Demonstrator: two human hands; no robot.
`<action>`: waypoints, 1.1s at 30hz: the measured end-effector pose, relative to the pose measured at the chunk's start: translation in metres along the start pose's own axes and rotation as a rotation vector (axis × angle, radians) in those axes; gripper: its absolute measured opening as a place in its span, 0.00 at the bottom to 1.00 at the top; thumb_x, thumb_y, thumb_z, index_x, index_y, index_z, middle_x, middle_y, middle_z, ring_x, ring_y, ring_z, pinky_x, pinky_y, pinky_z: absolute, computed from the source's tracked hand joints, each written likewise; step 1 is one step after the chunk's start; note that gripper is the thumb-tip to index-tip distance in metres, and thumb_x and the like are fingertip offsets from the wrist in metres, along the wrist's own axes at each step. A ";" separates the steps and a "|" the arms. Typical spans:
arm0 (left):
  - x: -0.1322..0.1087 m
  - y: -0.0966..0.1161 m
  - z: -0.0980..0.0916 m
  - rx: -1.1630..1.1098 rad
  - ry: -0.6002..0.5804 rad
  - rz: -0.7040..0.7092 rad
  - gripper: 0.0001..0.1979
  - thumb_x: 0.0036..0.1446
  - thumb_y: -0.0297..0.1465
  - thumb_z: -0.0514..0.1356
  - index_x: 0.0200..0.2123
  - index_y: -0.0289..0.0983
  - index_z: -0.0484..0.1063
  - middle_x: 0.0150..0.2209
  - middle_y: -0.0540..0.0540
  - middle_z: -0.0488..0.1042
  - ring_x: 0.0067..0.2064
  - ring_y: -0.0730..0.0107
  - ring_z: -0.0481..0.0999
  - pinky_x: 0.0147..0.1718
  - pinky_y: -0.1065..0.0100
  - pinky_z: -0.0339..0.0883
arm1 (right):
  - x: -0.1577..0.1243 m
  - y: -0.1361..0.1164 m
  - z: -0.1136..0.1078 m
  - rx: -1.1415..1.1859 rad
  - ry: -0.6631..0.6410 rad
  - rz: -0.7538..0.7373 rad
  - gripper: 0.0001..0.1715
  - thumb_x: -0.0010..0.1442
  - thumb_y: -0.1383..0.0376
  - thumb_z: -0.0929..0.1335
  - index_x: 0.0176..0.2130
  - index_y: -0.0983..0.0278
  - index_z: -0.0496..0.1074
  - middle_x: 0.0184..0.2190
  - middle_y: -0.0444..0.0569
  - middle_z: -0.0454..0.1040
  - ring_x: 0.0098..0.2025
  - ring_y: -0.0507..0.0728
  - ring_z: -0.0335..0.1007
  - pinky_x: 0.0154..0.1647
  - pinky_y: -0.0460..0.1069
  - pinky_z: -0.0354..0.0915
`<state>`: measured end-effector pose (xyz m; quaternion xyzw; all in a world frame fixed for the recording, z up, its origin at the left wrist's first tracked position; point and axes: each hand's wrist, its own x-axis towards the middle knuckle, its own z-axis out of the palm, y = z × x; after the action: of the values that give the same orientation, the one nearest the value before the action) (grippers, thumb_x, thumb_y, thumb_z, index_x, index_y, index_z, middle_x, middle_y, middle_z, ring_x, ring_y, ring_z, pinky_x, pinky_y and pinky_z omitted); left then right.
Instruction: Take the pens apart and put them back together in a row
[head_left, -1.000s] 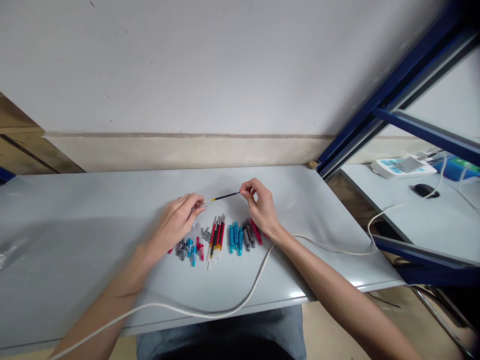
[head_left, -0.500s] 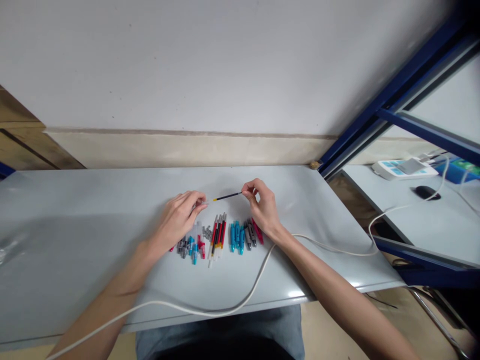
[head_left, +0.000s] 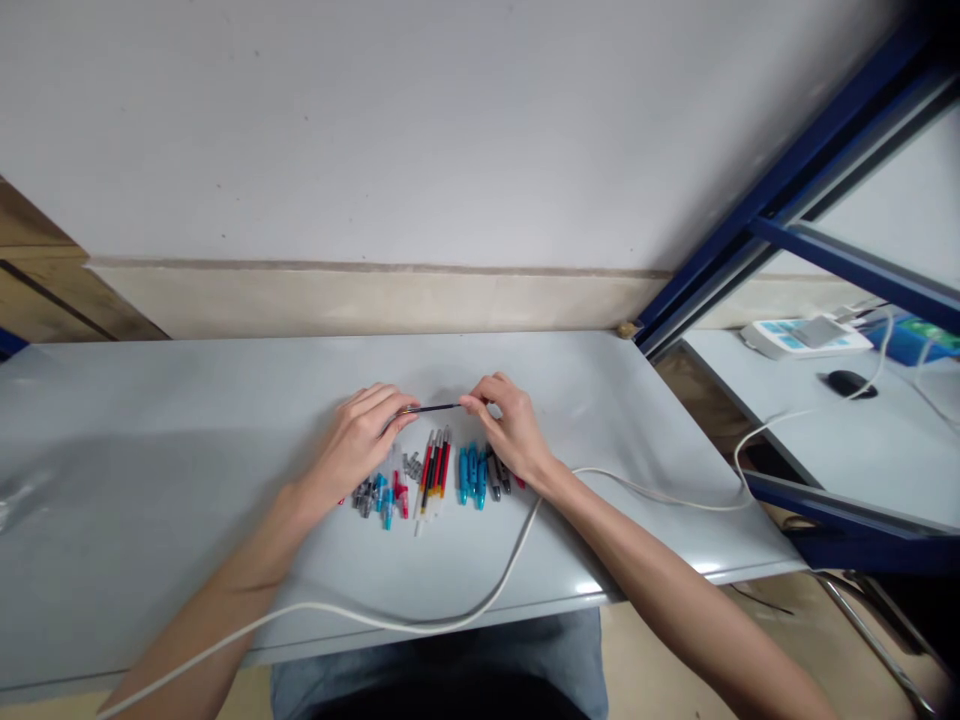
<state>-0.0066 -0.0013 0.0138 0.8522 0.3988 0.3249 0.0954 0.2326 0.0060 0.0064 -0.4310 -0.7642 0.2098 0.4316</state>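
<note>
My left hand (head_left: 360, 440) pinches one end of a clear pen barrel, mostly hidden in its fingers. My right hand (head_left: 504, 425) pinches a thin black refill (head_left: 436, 408) whose other end reaches the left fingertips. Both hands hover just above a pale grey table (head_left: 150, 420). Below them lie pen parts in groups: small grey, blue and red pieces (head_left: 381, 493) under the left hand, red and black refills (head_left: 435, 466) in the middle, blue barrels (head_left: 471, 474) and grey and red ones by the right wrist.
A white cable (head_left: 450, 620) loops across the table's front edge and runs right to a second desk. That desk carries a black mouse (head_left: 847, 381) and a white device (head_left: 802, 334). A blue metal frame (head_left: 757, 215) stands between the desks. A white wall is behind.
My right hand has moved left toward the left hand, and the black refill now shows much shorter between the two hands. The yellow band on it is no longer visible.
</note>
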 end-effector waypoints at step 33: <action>-0.005 -0.002 0.006 0.175 -0.020 -0.195 0.13 0.71 0.30 0.49 0.52 0.42 0.71 0.39 0.46 0.82 0.36 0.63 0.81 0.32 0.68 0.63 | -0.037 -0.056 0.039 -0.428 -0.309 0.026 0.08 0.59 0.60 0.76 0.35 0.60 0.75 0.36 0.52 0.75 0.41 0.64 0.66 0.41 0.58 0.66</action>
<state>-0.0064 -0.0026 0.0056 0.8177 0.5055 0.2696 0.0557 0.1828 -0.0533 0.0070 -0.4851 -0.8423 0.1125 0.2062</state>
